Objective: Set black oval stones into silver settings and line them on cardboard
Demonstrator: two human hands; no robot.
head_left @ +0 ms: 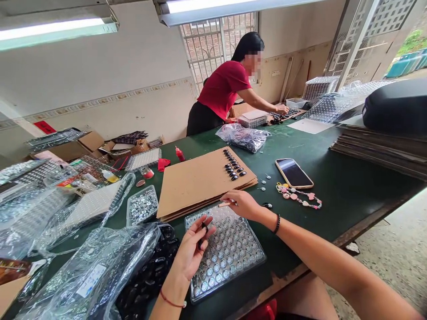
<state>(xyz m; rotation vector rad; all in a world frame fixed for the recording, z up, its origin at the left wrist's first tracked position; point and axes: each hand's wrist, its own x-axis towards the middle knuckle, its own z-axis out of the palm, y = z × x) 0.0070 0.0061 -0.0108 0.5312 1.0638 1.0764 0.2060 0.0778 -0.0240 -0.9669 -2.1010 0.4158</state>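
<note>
My left hand pinches a small glossy black piece between its fingers, above the left edge of a transparent tray. Rows of round, silvery pieces with thin wire-like loops fill that tray. Over the tray's far edge, my right hand grips a short wooden stick, its tip pointing left. Just beyond lies stacked cardboard, with black oval pieces in short rows on its right side. Beside my left forearm, many black pieces spill from a plastic bag.
A tub of small metal discs, an opened jar and a red bottle stand to the left. At right lie a phone and its beaded strap. Across the green table, a person in red handles black pieces.
</note>
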